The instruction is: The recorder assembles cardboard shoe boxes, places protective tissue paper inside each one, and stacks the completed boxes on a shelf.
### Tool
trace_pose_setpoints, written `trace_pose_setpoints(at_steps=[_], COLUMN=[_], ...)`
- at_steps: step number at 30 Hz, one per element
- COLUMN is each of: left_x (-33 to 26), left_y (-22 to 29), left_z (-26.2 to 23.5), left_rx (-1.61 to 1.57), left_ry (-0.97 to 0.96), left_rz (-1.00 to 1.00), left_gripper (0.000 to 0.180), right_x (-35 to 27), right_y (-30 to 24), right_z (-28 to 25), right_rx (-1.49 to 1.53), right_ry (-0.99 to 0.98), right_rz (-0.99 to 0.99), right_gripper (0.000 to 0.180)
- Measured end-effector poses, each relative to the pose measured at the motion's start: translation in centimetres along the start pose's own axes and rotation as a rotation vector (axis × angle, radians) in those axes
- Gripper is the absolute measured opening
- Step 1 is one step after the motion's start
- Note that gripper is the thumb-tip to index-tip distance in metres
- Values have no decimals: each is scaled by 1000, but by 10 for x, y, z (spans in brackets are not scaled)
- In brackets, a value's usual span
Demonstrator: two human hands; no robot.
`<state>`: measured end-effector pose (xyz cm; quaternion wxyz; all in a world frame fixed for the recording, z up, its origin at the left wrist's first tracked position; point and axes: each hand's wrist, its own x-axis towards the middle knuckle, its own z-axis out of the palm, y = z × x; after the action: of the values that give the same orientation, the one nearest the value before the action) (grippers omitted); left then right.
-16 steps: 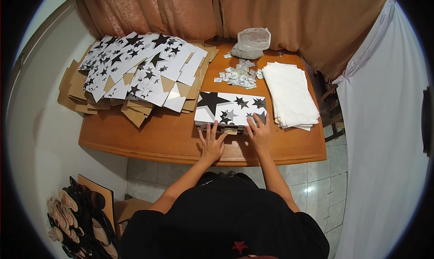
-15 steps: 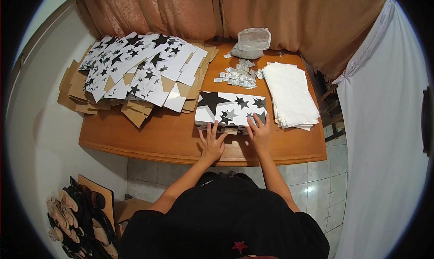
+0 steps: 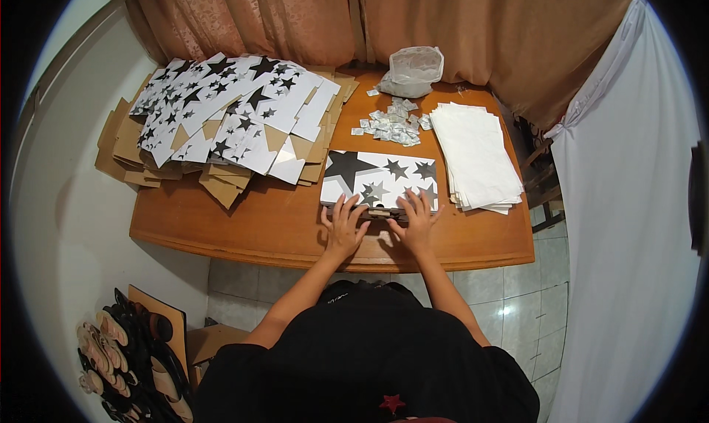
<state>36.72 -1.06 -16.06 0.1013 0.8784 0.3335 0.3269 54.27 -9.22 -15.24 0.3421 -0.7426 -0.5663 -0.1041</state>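
Observation:
A white box point(image 3: 380, 178) printed with black and grey stars lies in front of me on the wooden table, its lid lying over the top. My left hand point(image 3: 343, 229) rests at the box's near left edge, fingers spread over the lid. At the near right edge, my right hand point(image 3: 416, 223) touches the lid with its fingers apart. Between the hands a small brown cardboard part shows at the front side of the box. What lies inside the box is hidden.
Flat star-printed cardboard sheets point(image 3: 251, 120) are heaped at the left. Small packets point(image 3: 395, 124) lie scattered beyond the box, near a clear plastic bag point(image 3: 413, 70). A stack of white paper sheets point(image 3: 478, 155) sits at the right of the wooden table point(image 3: 258, 227).
My right hand has moved slightly left along the box's near edge, toward my left hand. The lid's front edge looks lower, and the box has shifted very slightly right.

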Motion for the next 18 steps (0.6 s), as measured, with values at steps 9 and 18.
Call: trace_pose_setpoints(at_steps=[9,18], left_x=[28,26], left_y=[-1,2], left_z=[8,16], left_rx=[-33,91], left_ry=[-6,84], left_rz=[-160,-108], left_gripper=[31,26], right_x=[8,2], right_y=[-20,-15], right_z=[24,45], right_rx=[91,-63], right_ry=[72,148], right_rz=[28,-27], right_gripper=[19,12])
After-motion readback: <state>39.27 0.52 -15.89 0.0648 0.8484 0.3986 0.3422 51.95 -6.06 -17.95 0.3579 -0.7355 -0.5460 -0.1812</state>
